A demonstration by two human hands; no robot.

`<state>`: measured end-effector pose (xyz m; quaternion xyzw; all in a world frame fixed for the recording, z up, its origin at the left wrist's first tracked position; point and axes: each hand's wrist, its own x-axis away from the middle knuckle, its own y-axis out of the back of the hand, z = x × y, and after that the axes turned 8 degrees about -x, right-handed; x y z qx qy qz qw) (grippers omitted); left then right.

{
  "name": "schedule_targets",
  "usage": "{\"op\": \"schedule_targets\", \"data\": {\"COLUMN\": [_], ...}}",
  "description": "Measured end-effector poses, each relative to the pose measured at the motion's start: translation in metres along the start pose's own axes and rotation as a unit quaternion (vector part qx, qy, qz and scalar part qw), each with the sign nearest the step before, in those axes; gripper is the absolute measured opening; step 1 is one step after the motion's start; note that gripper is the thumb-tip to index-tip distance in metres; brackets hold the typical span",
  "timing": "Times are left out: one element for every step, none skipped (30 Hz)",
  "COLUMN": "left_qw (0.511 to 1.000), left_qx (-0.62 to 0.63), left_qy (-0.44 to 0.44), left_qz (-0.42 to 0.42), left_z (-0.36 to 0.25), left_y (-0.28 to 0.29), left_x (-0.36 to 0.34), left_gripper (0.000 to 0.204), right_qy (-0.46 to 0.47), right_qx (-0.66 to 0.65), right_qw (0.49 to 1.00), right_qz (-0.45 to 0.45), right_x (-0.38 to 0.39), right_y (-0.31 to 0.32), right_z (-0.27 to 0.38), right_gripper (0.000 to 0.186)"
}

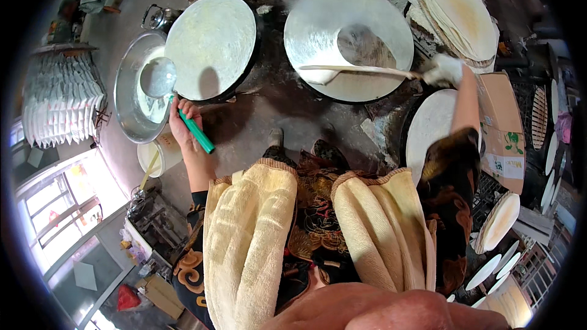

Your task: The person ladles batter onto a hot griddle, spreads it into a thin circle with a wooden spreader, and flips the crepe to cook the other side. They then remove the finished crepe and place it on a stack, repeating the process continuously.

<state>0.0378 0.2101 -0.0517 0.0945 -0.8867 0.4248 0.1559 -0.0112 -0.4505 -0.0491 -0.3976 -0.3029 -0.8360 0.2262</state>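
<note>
My left hand [185, 123] is closed round the green handle of a metal ladle [158, 77]. The ladle's bowl sits over white batter [153, 109] in a wide metal basin [124, 79]. My right hand [443, 71], in a white glove, grips a long wooden spreader [367, 69]. The spreader lies across the near part of the middle round griddle [318, 21], where white batter [319, 76] gathers by its far-left end. A grey patch shows on that griddle, ringed by pale batter. The left griddle [211, 36] carries a pale, thin layer.
A third griddle [428, 123] lies under my right forearm. Beyond it, stacked flatbreads [461, 15] rest on a woven tray. A cardboard box [501, 128] stands at right. A bucket [160, 159] is below the basin, and a kettle [160, 17] stands behind it.
</note>
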Motion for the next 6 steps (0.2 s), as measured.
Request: {"op": "schedule_targets", "data": {"left_qw": [1.0, 0.999, 0.997, 0.997, 0.996, 0.995], "left_qx": [0.005, 0.035, 0.034, 0.03, 0.029, 0.004], "left_qy": [-0.004, 0.014, 0.014, 0.014, 0.021, 0.009], "left_qz": [0.006, 0.032, 0.061, 0.07, 0.084, 0.098], "left_z": [-0.014, -0.022, -0.031, -0.038, -0.042, -0.045], "left_y": [0.003, 0.009, 0.013, 0.015, 0.015, 0.014], "left_x": [0.005, 0.001, -0.005, -0.007, -0.014, -0.02], "left_gripper": [0.016, 0.018, 0.02, 0.021, 0.022, 0.023], "right_qy": [-0.035, -0.076, -0.02, 0.015, 0.041, 0.028], "right_qx": [-0.004, -0.013, -0.165, 0.027, 0.219, 0.22], "right_qw": [0.999, 0.997, 0.986, 0.991, 0.941, 0.94], "right_qz": [-0.005, -0.024, -0.008, -0.133, -0.253, -0.258], "right_x": [0.013, 0.035, 0.021, 0.034, 0.062, 0.073], "right_y": [-0.014, -0.03, -0.051, -0.079, -0.123, -0.131], "right_z": [-0.007, -0.02, -0.091, -0.098, -0.084, -0.083], "right_gripper": [0.03, 0.03, 0.035, 0.04, 0.044, 0.044]}}
